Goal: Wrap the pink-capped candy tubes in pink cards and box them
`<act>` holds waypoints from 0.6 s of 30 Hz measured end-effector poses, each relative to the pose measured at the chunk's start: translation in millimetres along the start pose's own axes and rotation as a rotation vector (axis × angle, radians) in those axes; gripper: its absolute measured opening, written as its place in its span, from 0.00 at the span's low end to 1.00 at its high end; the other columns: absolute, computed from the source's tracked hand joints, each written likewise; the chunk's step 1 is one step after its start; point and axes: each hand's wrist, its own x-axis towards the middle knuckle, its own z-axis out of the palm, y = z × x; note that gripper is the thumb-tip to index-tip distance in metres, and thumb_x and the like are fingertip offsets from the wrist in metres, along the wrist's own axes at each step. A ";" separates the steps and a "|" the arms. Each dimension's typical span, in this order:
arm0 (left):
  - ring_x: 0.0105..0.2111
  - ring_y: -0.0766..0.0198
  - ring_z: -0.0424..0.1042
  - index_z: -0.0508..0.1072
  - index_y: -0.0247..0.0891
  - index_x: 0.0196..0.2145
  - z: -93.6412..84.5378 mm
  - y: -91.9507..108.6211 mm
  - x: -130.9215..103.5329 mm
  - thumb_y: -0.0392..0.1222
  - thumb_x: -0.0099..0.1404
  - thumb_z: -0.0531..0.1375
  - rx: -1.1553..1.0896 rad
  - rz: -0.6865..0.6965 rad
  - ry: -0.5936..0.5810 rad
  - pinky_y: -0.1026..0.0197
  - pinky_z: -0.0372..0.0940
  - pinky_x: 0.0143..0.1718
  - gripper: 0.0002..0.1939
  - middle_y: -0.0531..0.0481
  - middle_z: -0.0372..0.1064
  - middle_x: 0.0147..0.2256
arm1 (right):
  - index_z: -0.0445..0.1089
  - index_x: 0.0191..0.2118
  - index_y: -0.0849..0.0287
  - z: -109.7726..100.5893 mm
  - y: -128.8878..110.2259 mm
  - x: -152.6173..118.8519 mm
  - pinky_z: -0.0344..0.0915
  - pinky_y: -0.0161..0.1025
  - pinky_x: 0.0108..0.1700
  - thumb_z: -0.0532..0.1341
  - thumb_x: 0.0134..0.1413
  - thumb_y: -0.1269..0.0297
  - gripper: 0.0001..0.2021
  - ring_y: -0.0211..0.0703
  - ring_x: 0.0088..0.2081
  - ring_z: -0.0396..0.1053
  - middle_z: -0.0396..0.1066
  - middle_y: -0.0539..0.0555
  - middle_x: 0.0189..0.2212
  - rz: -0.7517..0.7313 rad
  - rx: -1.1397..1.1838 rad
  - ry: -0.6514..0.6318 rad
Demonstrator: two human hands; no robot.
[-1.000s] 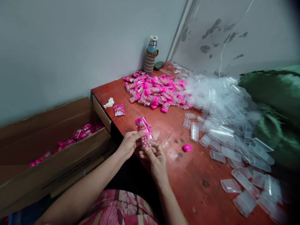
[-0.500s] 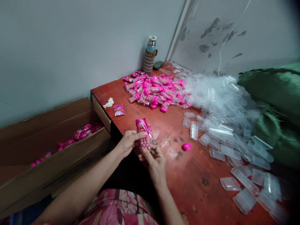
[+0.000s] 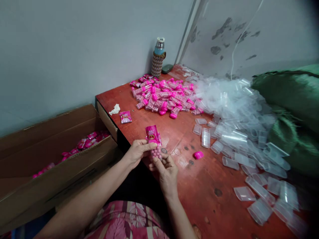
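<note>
Over the near edge of the red table (image 3: 179, 186), my two hands hold a small container of pink balls (image 3: 156, 152) with a pink printed sleeve or label at its top. My left hand (image 3: 138, 152) pinches its middle, thumb across the front. My right hand (image 3: 166, 172) grips the bottom end between thumb and fingers. Just behind it on the table lies a pink printed packet, partly hidden. To the right sits a loose pink cap (image 3: 198, 155). Another pink packet (image 3: 126, 117) lies further left.
Filled pink-capped containers (image 3: 164, 94) are heaped at the back, beside a large pile of clear empty tubes (image 3: 234, 126). A bottle (image 3: 158, 61) stands behind. A cardboard box (image 3: 74, 166) is at the left, a green sack (image 3: 294, 99) at the right.
Both hands and the container have shifted very slightly to the right. The grip looks the same, and the view has moved a little.
</note>
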 end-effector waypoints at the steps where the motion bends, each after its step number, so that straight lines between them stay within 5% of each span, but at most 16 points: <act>1: 0.24 0.64 0.70 0.74 0.28 0.25 2.0 -1.0 -0.3 0.40 0.47 0.65 -0.007 0.006 0.017 0.62 0.65 0.31 0.10 0.44 0.72 0.24 | 0.66 0.34 0.60 -0.7 -0.1 0.2 0.67 0.31 0.23 0.63 0.45 0.62 0.10 0.34 0.22 0.68 0.70 0.48 0.25 -0.010 -0.017 0.015; 6: 0.20 0.68 0.67 0.72 0.29 0.23 10.0 -6.1 -4.1 0.40 0.45 0.67 0.028 0.071 0.103 0.65 0.62 0.25 0.11 0.48 0.70 0.21 | 0.65 0.31 0.61 -5.3 1.6 3.7 0.65 0.29 0.22 0.63 0.45 0.63 0.09 0.33 0.19 0.67 0.70 0.48 0.22 0.046 0.075 -0.021; 10: 0.16 0.70 0.63 0.70 0.30 0.23 9.2 -7.2 -5.5 0.45 0.51 0.63 -0.088 0.068 0.049 0.65 0.59 0.19 0.13 0.50 0.67 0.19 | 0.64 0.30 0.62 -6.2 1.9 4.8 0.63 0.29 0.19 0.63 0.45 0.65 0.08 0.31 0.17 0.65 0.71 0.50 0.22 0.116 0.186 -0.074; 18: 0.20 0.69 0.66 0.69 0.30 0.21 9.9 -10.9 -2.4 0.39 0.48 0.65 -0.134 0.075 0.088 0.65 0.62 0.24 0.11 0.50 0.66 0.19 | 0.66 0.33 0.60 -3.1 -2.1 -1.6 0.65 0.29 0.23 0.63 0.46 0.64 0.09 0.32 0.21 0.67 0.70 0.47 0.22 -0.007 -0.013 0.023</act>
